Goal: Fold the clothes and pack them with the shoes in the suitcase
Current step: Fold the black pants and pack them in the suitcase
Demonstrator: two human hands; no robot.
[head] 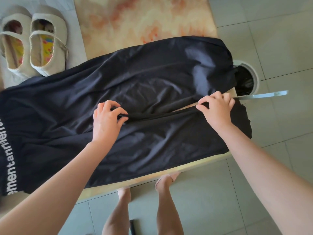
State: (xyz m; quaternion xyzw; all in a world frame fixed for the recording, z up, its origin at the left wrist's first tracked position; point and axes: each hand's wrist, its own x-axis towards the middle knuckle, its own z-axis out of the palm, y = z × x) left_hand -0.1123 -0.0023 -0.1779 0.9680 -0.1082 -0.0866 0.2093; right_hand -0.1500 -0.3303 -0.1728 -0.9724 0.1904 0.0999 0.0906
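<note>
1. Two hands work on black trousers [152, 78] in the head view. The garment lies spread across the table [144, 17], with its waistband (white lettering along it) to the left and its legs running right.
2. The left hand [106, 119] pinches a fold of cloth between thumb and curled fingers, near where the two legs meet. Its palm faces down and its forearm crosses the near leg from the lower left.
3. The right hand [218, 109] pinches a cloth edge beside the gap between the legs. This is probably the near leg's inner edge, though the dark folds make that hard to tell. Its knuckles are raised and its forearm reaches in from the lower right.
4. A pair of cream shoes [33, 43] stands side by side at the far left, just beside the waistband and well apart from both hands.
5. A round bin [245, 82] stands on the tiled floor past the table's right end.
</note>
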